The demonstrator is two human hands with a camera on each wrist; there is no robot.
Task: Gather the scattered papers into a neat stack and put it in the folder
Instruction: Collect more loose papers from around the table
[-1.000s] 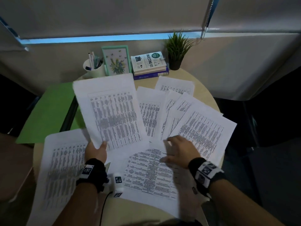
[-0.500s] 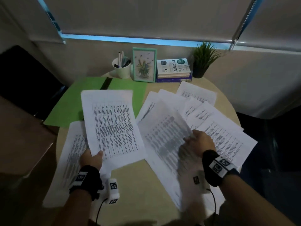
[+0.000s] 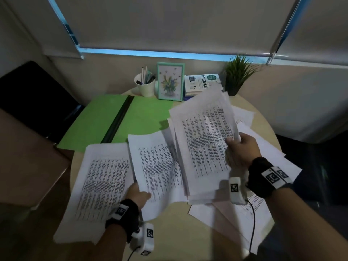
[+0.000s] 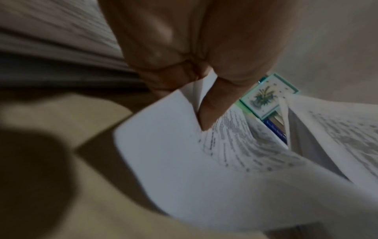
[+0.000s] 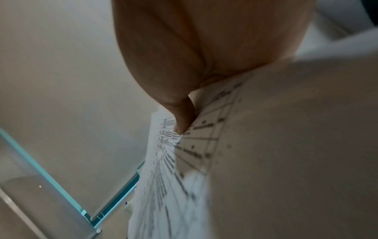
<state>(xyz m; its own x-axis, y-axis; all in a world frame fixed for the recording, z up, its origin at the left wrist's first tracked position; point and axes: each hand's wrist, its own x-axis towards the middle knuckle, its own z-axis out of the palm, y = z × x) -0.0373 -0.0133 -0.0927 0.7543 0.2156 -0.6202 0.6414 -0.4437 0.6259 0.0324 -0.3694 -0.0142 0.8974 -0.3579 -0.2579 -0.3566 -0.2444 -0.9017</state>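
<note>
We find the right hand now holding a lifted sheaf of papers, thumb clamped on its right edge; half a second ago that hand was only drawing a blurred sheet off the table, and a second ago it lay flat on the spread. The right wrist view confirms the thumb pressed on printed paper. The left hand pinches the lower corner of one sheet, as it did in both earlier views; that sheet has swung rightward, and its right edge is now tucked under the sheaf.

We judge that the two held lots are being brought together, so stacking is under way but far from done. Loose papers remain: one page lies flat at the left, and several more lie fanned under and beyond the right hand.

The folder lies open at the back left of the table, green, with no paper in it, partly overlapped by the left page's top edge. Edges of the held sheets are not yet squared.
</note>
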